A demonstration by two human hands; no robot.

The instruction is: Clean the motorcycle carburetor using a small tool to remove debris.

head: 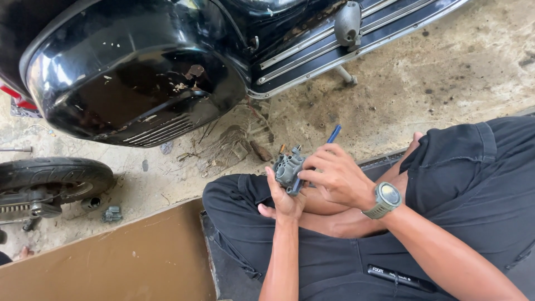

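Note:
My left hand [281,200] grips a small grey metal carburettor [287,169] from below, over my crossed legs. My right hand [334,175] holds a blue-handled screwdriver [332,135] whose shaft runs down against the carburettor. A grey-green watch [384,199] sits on my right wrist. I sit on the ground in black trousers [462,167].
A black scooter body [134,72] with a footboard [345,39] stands just ahead on the stained concrete. A small tyre [53,175] lies at left, with a small metal part [111,214] near it. A brown board [122,262] lies at lower left. A black pen [398,277] rests on my lap.

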